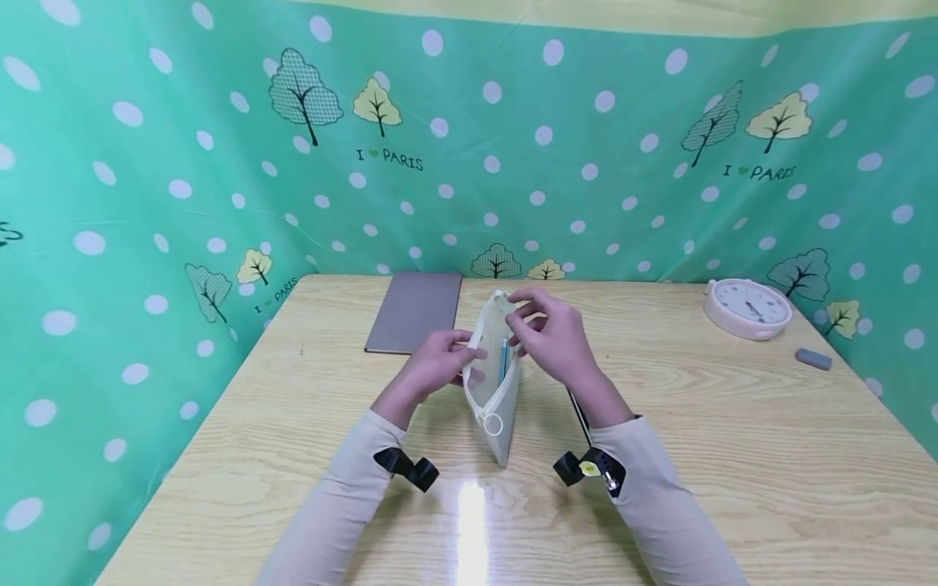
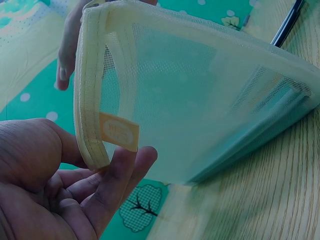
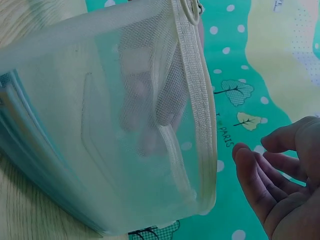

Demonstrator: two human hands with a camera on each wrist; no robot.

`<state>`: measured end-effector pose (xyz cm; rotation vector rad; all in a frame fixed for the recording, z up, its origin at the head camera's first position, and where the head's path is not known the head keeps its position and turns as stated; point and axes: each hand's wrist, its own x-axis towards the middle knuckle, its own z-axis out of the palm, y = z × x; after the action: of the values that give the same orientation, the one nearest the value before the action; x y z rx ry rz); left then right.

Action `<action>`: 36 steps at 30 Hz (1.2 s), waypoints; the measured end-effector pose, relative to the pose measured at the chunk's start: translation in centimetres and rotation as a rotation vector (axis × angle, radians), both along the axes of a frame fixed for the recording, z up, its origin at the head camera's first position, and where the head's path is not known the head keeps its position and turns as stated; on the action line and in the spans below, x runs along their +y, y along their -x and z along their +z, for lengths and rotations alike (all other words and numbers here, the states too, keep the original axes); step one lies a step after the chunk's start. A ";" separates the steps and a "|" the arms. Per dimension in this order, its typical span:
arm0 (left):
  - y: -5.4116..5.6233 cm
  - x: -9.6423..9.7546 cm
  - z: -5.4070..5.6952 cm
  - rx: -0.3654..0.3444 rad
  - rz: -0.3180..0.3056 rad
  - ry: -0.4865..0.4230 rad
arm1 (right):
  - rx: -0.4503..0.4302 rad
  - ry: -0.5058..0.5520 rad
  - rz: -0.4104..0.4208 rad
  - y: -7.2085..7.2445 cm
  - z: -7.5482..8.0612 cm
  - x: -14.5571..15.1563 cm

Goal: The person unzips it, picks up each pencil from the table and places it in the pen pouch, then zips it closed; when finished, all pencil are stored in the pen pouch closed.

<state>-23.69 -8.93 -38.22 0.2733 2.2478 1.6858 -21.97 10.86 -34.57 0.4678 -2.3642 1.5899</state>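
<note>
A pale, see-through mesh zipper pouch [image 1: 510, 399] stands on the table with its zipped top spread apart. My left hand [image 1: 440, 362] pinches the zipper edge beside a small orange tag [image 2: 119, 131]. My right hand [image 1: 553, 334] hovers by the opposite edge; in the right wrist view its loosely bent fingers [image 3: 250, 175] are apart from the pouch and hold nothing. Inside the pouch, a slim blue item [image 1: 504, 360] stands up, and in the wrist views long blue-green items [image 3: 37, 145] lie along the bottom. A ring zipper pull [image 1: 493, 424] hangs at the near end.
A grey notebook [image 1: 416, 313] lies behind my left hand. A thin dark stick-like object [image 1: 579, 415] lies beside my right forearm. At the back right are a round white clock [image 1: 747, 309] and a small grey-blue block [image 1: 813, 359]. A green printed curtain [image 1: 469, 163] borders the wooden table [image 1: 293, 456].
</note>
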 end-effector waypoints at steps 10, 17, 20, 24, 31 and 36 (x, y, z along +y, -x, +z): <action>0.0 0.6 0.1 0.001 0.001 -0.007 | -0.043 0.015 -0.045 0.4 0.9 3.3; -0.3 0.6 -0.4 -0.012 0.030 -0.007 | -0.263 -0.403 0.061 3.4 -0.6 5.7; -0.4 0.4 -0.6 -0.021 0.048 -0.003 | -0.328 -0.648 0.113 4.9 -1.8 6.7; -0.6 0.4 -0.7 -0.022 0.056 -0.005 | -0.409 -0.814 0.162 5.8 -3.2 8.3; -0.3 0.4 -0.4 -0.004 0.034 0.009 | -0.488 -0.810 0.175 6.2 -4.5 9.3; -0.4 0.6 0.0 -0.003 0.036 0.017 | -0.506 -0.816 0.169 6.0 -4.7 9.1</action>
<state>-23.31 -8.38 -38.25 0.2275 2.2768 1.6825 -27.94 19.91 -39.27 0.4490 -3.4154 0.7675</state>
